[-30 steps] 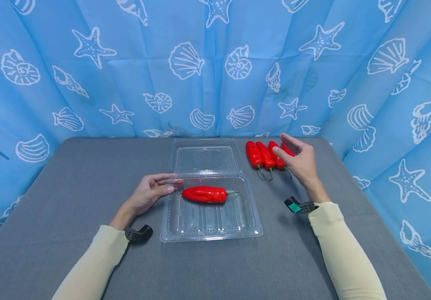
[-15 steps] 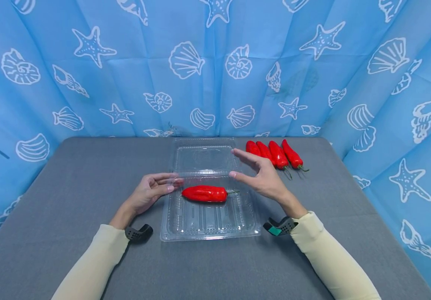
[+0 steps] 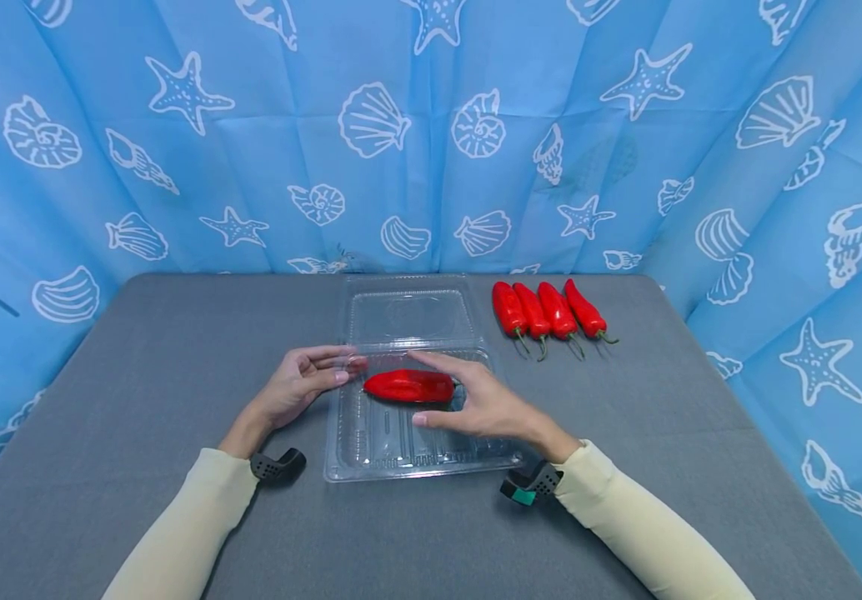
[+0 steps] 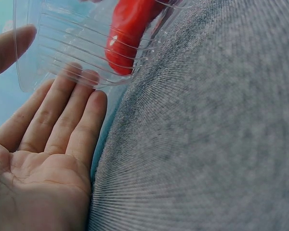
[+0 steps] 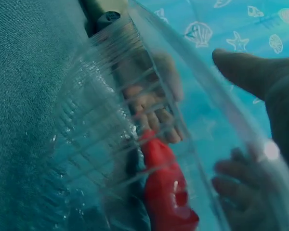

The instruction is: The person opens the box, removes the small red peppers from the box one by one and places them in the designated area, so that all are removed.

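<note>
A red chili pepper (image 3: 407,387) lies crosswise inside a clear plastic clamshell box (image 3: 423,477), its tip toward the left. My right hand (image 3: 479,404) is over the box at the pepper's stem end, thumb on the near side and fingers on the far side, spread apart. It hides most of the stem. At the box's left wall is my left hand (image 3: 307,385), whose fingers (image 4: 86,120) stretch out straight against the outside of the plastic while the thumb stays apart from them near the rim. The right wrist view shows the pepper (image 5: 166,187) through the blurred clear wall.
Several red chili peppers (image 3: 551,310) lie in a row at the back right of the grey table (image 3: 176,350), stems toward me. The box's lid (image 3: 412,317) is folded back flat behind it. A blue curtain (image 3: 431,150) with shell prints hangs beyond the table.
My right hand has come left and nearer from the row of peppers to the pepper in the box. The left hand has stayed in place.
</note>
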A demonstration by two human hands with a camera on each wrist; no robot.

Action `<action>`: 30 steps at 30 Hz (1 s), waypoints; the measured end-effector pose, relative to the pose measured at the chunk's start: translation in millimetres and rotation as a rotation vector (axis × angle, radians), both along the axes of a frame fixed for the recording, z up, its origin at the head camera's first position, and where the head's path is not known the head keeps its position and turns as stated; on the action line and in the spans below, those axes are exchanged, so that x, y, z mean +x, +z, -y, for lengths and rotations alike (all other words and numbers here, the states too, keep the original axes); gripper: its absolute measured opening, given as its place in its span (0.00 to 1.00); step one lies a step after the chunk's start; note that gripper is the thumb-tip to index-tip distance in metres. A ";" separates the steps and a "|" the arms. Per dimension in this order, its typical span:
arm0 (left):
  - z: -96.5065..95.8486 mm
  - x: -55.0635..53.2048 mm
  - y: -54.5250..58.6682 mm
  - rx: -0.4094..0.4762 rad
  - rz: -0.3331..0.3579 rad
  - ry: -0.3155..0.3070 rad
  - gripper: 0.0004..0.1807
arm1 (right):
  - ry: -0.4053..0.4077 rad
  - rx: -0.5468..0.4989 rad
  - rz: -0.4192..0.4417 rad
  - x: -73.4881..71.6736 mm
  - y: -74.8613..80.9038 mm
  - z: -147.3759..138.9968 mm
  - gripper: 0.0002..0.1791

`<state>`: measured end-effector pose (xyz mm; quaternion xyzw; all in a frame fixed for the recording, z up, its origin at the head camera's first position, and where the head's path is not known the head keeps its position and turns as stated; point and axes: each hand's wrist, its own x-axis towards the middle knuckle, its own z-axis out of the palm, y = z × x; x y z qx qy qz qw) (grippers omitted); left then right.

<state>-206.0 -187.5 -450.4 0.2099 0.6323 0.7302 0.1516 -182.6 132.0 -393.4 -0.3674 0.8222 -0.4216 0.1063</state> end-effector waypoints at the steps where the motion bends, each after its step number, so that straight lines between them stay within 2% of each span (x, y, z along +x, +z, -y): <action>1: 0.0 0.0 0.1 0.001 0.001 -0.001 0.31 | 0.002 0.015 -0.002 0.0 -0.8 0.6 0.47; 5: 0.1 0.3 1.0 0.012 0.006 -0.001 0.31 | 0.013 0.067 -0.002 0.7 -1.2 2.0 0.49; 11: -0.1 0.6 1.0 0.018 0.005 -0.005 0.31 | 0.018 0.205 -0.026 3.9 -1.5 2.4 0.51; 18: -0.5 0.7 0.2 0.003 0.004 -0.005 0.31 | 0.020 0.343 -0.039 6.1 -3.8 4.4 0.47; 23: -0.3 1.2 0.0 0.012 -0.009 -0.015 0.31 | 0.025 0.330 -0.050 5.3 -5.4 5.4 0.39; 30: 0.1 0.9 -1.0 0.026 -0.034 -0.029 0.30 | 0.082 0.284 -0.068 3.3 -7.0 4.6 0.30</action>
